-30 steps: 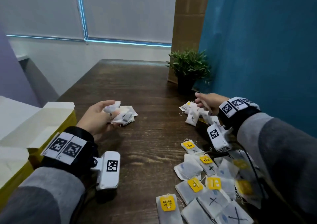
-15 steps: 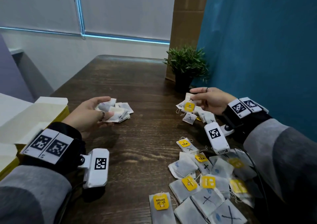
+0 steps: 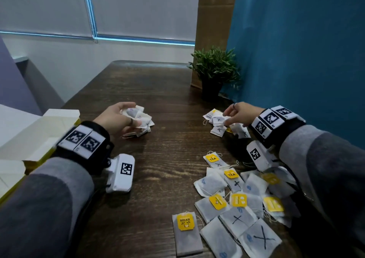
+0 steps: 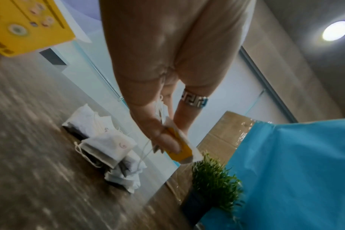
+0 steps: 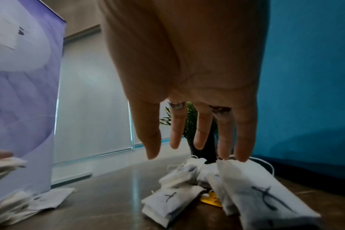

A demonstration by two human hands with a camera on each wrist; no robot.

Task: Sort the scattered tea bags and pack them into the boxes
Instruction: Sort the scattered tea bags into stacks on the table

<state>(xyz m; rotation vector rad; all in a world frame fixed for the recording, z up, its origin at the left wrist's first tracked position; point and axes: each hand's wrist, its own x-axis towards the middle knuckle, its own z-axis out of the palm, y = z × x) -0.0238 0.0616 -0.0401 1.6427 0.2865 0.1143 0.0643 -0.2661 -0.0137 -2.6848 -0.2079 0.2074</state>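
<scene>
My left hand (image 3: pixel 130 110) hovers over a small pile of white tea bags (image 3: pixel 145 124) at mid-table. In the left wrist view its thumb and fingers (image 4: pixel 165 138) pinch one tea bag with a yellow tag (image 4: pixel 180 149) above that pile (image 4: pixel 106 149). My right hand (image 3: pixel 227 117) reaches over a second pile of X-marked tea bags (image 3: pixel 218 129) at the right. In the right wrist view its fingers (image 5: pixel 225 140) hang straight and spread, the tips just touching the top of the X-marked bags (image 5: pixel 252 191). Several loose tea bags (image 3: pixel 237 200) lie scattered at the near right.
An open yellow box with white flaps (image 3: pixel 39 137) stands at the table's left edge, also seen as the yellow box (image 4: pixel 24 26). A small potted plant (image 3: pixel 215 74) sits at the back right against a blue wall. Bare wooden table (image 3: pixel 167 159) lies between the two piles.
My right hand held a yellow-tagged bag above the right pile half a second ago; now it has dropped onto the pile with straight fingers. My left hand stays at the left pile.
</scene>
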